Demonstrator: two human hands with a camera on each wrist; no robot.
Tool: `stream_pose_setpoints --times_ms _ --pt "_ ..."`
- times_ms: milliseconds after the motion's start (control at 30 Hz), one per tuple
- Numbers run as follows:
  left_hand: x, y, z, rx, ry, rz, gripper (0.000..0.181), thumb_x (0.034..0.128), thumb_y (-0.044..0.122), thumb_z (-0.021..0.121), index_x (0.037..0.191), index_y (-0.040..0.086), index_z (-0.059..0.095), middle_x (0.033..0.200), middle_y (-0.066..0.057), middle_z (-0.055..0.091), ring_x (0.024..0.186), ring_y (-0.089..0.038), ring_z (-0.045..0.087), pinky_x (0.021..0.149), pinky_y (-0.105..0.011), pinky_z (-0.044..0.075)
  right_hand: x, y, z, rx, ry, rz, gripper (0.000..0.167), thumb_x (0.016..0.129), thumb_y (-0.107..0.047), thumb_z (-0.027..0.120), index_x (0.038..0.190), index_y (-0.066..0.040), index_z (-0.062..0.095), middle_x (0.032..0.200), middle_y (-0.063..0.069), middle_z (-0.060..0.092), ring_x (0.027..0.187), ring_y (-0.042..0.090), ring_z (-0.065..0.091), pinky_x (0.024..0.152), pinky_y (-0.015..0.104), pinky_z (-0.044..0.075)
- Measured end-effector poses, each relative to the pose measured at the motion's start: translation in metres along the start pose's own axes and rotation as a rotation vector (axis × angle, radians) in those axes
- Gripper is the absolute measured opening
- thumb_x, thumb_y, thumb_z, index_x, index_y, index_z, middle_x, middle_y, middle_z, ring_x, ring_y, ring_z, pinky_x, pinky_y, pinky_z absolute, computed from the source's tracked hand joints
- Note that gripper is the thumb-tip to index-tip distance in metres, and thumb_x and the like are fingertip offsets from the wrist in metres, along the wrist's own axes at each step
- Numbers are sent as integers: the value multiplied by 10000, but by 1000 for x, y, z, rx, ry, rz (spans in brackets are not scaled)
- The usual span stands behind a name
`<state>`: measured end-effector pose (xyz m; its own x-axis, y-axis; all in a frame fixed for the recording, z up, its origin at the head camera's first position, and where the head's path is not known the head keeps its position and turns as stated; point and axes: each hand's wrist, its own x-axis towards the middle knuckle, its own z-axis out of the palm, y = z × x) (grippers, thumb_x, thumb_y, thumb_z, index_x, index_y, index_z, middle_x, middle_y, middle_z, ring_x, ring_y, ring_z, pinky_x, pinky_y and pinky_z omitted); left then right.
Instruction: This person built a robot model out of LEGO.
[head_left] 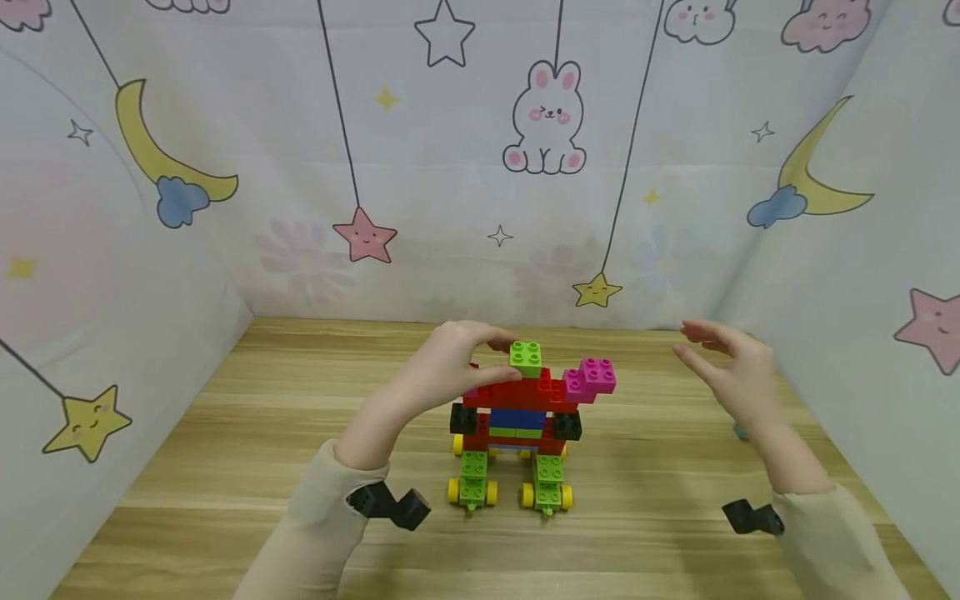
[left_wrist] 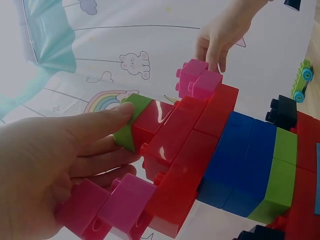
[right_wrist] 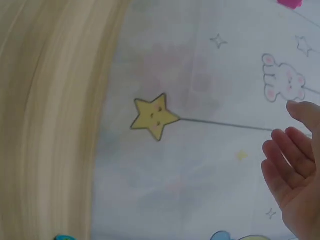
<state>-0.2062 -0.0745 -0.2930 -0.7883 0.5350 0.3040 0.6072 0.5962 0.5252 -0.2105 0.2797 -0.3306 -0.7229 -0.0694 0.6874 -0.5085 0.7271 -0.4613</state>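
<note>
On the wooden table stands a figure of toy building bricks, its red bricks above blue bricks and its lime green feet on yellow wheels. Pink bricks jut out at both upper sides, and black bricks lower down. My left hand pinches the lime green brick on top between thumb and fingers; in the left wrist view the thumb presses one side of it. My right hand hovers to the right, fingers apart and loosely bent, holding nothing.
A small lime green wheeled toy with blue wheels is at the right edge of the left wrist view. In the head view my right forearm mostly hides a small blue thing. Printed cloth walls enclose the table.
</note>
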Motion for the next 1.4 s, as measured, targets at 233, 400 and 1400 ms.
stream_pose_setpoints --times_ms 233,400,1400 --pt "0 1 0 -5 1 -16 400 866 266 752 1210 73 687 1103 -53 720 1064 -226 643 947 -382 530 -13 49 -10 -37 -49 122 340 850 -38 740 1162 67 658 1063 202 696 900 -265 434 808 -16 365" --pt "-1 1 0 11 14 -11 397 866 275 751 1207 81 690 1098 -48 722 1049 -201 643 933 -365 536 -24 82 -19 -67 -81 249 368 887 -125 720 1188 73 642 1049 117 699 848 -262 443 767 -12 376" --pt "-1 0 4 -4 26 -10 398 868 275 747 1213 85 686 1079 -42 718 1022 -189 635 851 -324 568 -68 171 -34 -267 -347 487 563 929 -267 672 1232 186 528 1175 395 578 1029 547 565 816 584 484"
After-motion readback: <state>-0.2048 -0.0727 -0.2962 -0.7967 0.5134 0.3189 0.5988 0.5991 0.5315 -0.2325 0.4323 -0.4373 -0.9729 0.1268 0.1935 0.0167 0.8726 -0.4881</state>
